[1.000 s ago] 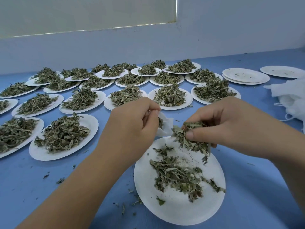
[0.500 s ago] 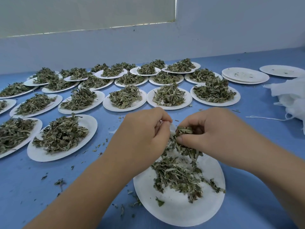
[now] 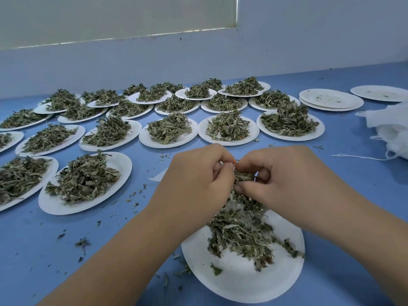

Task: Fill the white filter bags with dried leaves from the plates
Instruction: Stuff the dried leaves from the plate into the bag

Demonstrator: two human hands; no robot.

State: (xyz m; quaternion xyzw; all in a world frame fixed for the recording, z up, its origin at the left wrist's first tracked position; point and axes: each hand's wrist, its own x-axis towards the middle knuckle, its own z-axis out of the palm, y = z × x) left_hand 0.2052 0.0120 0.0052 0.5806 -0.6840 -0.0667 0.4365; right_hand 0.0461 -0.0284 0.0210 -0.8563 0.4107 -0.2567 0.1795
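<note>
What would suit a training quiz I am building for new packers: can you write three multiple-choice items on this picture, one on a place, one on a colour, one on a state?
1. Where does the pile of spare white bags lie?
A. far right
B. near left
C. against the back wall

2. What colour is the table?
A. green
B. blue
C. white

3. What is the right hand doing?
A. lying flat
B. lifting an empty dish
C. pinching a clump of dried leaves

Answers: 1 A, the white heap sits at the picture's right edge. 2 B, its bare surface is blue. 3 C, its thumb and fingers close on the leaves above the near plate, next to the left hand.
</note>
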